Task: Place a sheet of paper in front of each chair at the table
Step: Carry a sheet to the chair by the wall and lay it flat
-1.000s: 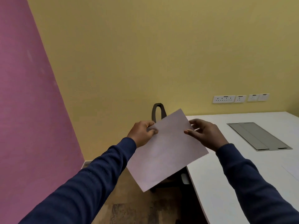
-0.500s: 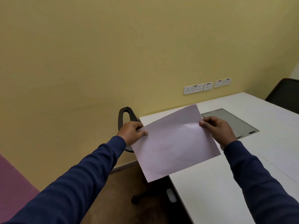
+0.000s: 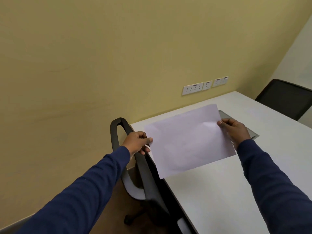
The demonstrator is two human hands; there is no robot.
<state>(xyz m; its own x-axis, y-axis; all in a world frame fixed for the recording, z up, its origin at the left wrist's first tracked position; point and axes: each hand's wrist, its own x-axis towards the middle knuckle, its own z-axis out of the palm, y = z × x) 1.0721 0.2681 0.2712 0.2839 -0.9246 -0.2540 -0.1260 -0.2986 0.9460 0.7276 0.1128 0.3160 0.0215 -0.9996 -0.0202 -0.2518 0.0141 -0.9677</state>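
Observation:
I hold one white sheet of paper [image 3: 190, 141] flat above the left end of the white table [image 3: 228, 191]. My left hand [image 3: 137, 142] pinches its left edge and my right hand [image 3: 233, 130] pinches its right edge. A black office chair [image 3: 143, 168] is pushed in at the table's left side, directly under my left hand. The sheet hangs over the table edge just in front of this chair. A second black chair [image 3: 285, 98] stands at the far right side of the table.
A grey cable hatch [image 3: 253, 132] is set into the tabletop, partly hidden behind my right hand. Wall sockets [image 3: 205, 86] line the yellow wall behind the table. Brown floor lies left of the near chair.
The view has swung right and closer to the table. Both hands carried the sheet from beside the table to over its left end, and levelled it out.

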